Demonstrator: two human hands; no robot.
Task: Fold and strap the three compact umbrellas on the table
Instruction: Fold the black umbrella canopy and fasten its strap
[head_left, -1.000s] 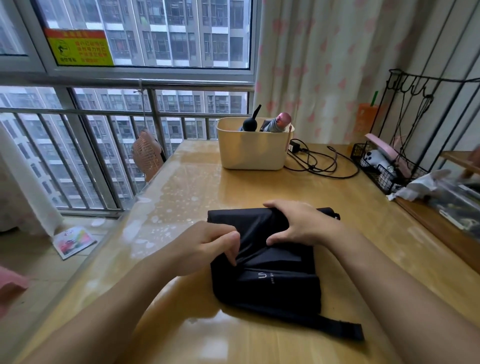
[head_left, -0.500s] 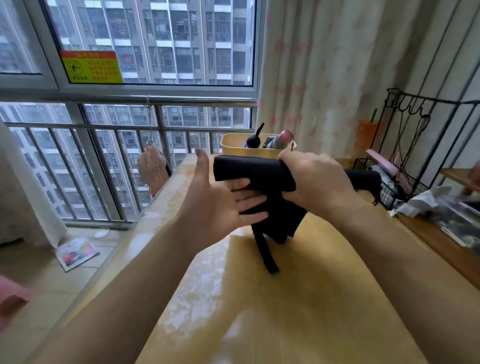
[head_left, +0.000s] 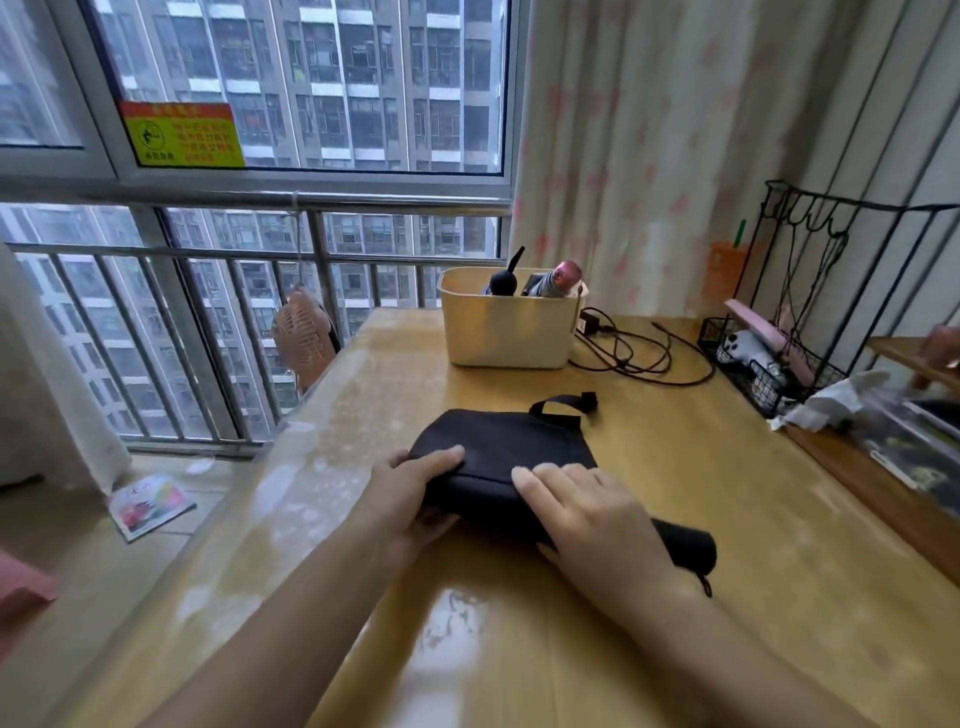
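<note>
A black compact umbrella (head_left: 506, 449) lies on the wooden table (head_left: 727, 519), its canopy fabric spread flat toward the far side. Its strap (head_left: 563, 402) curls loose at the far edge. The black handle (head_left: 688, 545) pokes out to the right. My left hand (head_left: 410, 499) grips the umbrella's left end, thumb on top. My right hand (head_left: 587, 512) lies over the near right part, fingers flat on the fabric. Two more umbrellas, one black (head_left: 503, 280) and one pinkish (head_left: 556, 280), stand in a cream bin (head_left: 511, 330) at the back.
A black cable (head_left: 631, 353) coils to the right of the bin. A black wire rack (head_left: 779, 364) with small items stands at the right edge, with crumpled tissue (head_left: 831, 402) and a wooden tray beside it. The window railing runs along the table's left side.
The umbrella was lifted off the table and held in the air half a second ago. Now it lies on the table again, turned, with both hands on it.
</note>
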